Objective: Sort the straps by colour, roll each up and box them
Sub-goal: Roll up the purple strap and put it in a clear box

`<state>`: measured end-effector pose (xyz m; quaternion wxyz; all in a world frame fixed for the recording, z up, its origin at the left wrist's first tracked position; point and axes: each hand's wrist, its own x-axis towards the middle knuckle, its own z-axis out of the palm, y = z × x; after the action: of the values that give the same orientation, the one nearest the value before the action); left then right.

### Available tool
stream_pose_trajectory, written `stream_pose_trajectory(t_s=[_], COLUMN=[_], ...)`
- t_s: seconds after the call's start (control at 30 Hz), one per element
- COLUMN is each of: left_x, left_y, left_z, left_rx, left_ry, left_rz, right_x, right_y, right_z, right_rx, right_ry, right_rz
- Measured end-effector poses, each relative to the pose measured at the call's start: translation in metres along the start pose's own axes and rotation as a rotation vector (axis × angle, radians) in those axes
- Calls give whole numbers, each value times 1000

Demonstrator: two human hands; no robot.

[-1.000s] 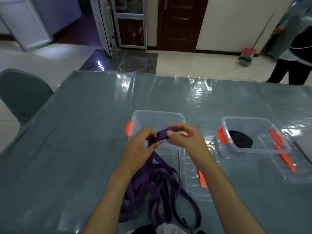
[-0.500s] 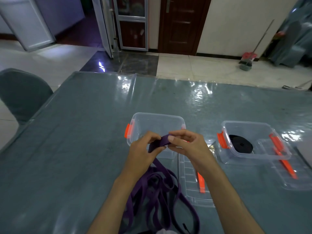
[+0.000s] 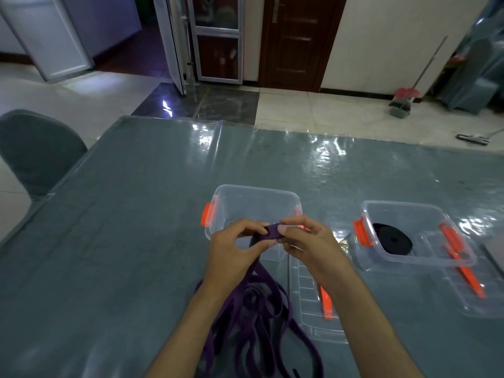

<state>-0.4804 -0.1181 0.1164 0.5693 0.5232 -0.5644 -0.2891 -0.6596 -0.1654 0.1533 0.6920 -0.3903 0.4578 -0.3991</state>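
A purple strap (image 3: 261,312) lies in loose loops on the table between my forearms. Its upper end rises to my hands, which hold it in front of an empty clear box (image 3: 253,205) with orange latches. My left hand (image 3: 231,252) pinches the strap from the left. My right hand (image 3: 308,244) pinches the small folded end from the right. A second clear box (image 3: 447,257) stands to the right, and a rolled black strap (image 3: 392,241) lies inside it.
A clear lid (image 3: 305,304) with an orange clip lies under my right forearm. Another lid (image 3: 480,296) sits by the right box. A grey chair (image 3: 35,151) stands at the table's left edge. A broom and dustpan (image 3: 403,102) lean at the far wall.
Both hands have drawn closer together on the strap's end and dropped slightly. The person standing at the far right has left the view.
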Motion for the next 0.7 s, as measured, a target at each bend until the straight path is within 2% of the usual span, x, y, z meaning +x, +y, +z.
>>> stream_pose_trajectory(t_s=[0.1,0.23,0.4,0.57,0.7], left_x=[1,1,-1,-5,-5], left_y=[5,10,5,7,7], left_z=[5,12,25,27,24], left_rx=[-27,-85,-198,-141,-138], left_ry=[45,78,149,135,140], left_rz=[9,30,-33,-14,-58], right_x=[0,-3,-5,-5,-6], right_y=[1,3,6,8,8], right_z=[-5,-10,-4,-2,4], right_rx=[146,99,114,141,-21], right_ry=[-83,-185,-141,-107,-53], right_rz=[112,142,147,108,33])
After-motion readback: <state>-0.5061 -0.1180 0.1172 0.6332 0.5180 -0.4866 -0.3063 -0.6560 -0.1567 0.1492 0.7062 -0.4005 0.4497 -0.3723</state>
